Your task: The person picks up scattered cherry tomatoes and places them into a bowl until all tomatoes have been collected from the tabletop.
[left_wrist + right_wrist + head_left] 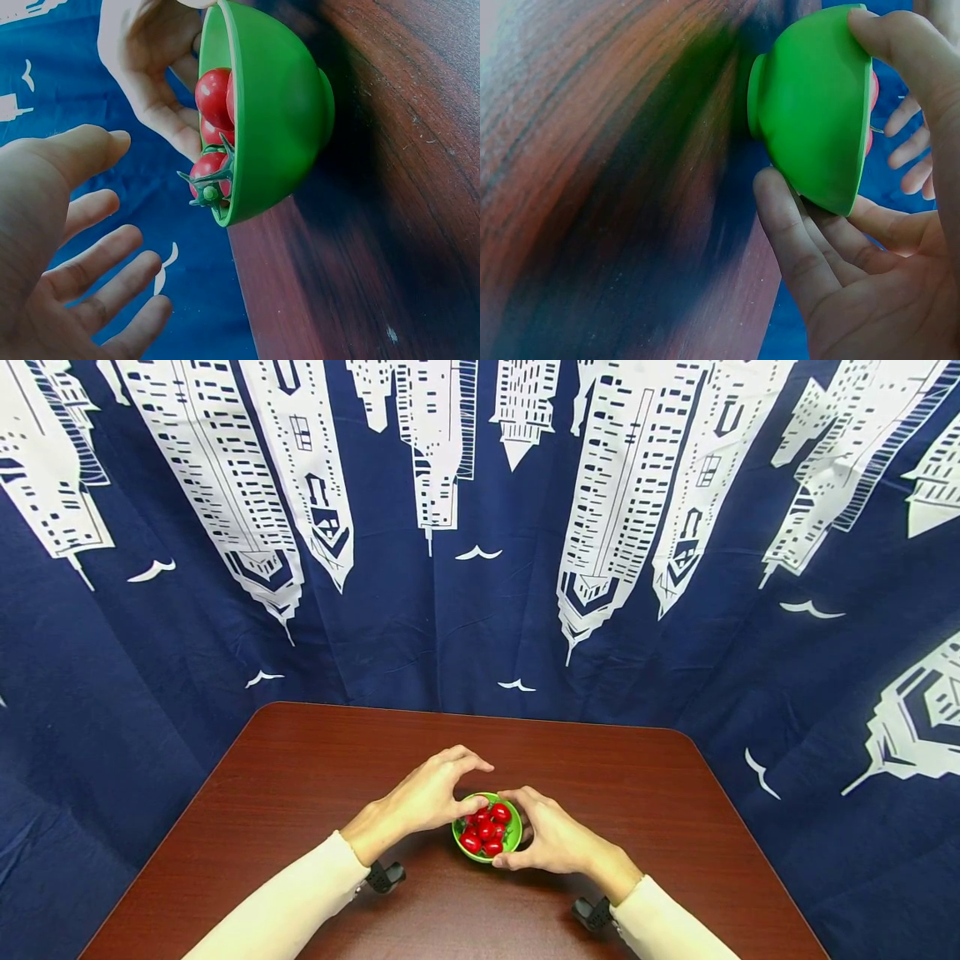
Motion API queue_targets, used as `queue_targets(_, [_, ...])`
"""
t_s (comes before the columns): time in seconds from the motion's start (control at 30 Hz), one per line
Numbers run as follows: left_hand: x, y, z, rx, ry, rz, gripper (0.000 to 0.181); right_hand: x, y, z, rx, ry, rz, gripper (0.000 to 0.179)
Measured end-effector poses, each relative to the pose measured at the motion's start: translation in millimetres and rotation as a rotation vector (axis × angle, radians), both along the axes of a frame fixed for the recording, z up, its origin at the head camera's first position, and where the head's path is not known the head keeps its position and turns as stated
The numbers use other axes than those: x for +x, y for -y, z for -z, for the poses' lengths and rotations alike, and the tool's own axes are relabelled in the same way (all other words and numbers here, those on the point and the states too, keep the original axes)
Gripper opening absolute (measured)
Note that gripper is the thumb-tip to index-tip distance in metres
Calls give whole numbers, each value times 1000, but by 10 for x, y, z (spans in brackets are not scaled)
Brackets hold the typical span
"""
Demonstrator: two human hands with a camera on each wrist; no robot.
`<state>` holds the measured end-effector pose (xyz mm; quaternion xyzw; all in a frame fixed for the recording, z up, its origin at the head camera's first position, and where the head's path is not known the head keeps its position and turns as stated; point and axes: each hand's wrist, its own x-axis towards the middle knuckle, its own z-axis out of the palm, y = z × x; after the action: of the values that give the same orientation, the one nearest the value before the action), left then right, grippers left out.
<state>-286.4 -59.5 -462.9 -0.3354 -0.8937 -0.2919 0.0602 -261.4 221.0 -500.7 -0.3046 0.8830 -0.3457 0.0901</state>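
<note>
A green bowl holds several small red tomatoes, some with green stems that show in the left wrist view. My right hand grips the bowl from the right. Its thumb lies at the rim nearest me, while the other fingers curve round the far side, as the right wrist view shows on the bowl wall. From the left, my left hand hovers beside the bowl with its fingers spread. The left wrist view shows a gap between those fingers and the tomatoes.
Beneath the bowl is a reddish-brown wooden table with rounded far corners. Behind it hangs a dark blue cloth printed with white buildings and birds. A small dark device sits at the left wrist, another at the right.
</note>
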Motion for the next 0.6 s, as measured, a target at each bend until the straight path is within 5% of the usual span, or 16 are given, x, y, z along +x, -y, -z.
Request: queue_targets(0.6, [31, 94, 49, 1, -65, -15, 48, -7, -1, 12, 33, -40, 13, 102])
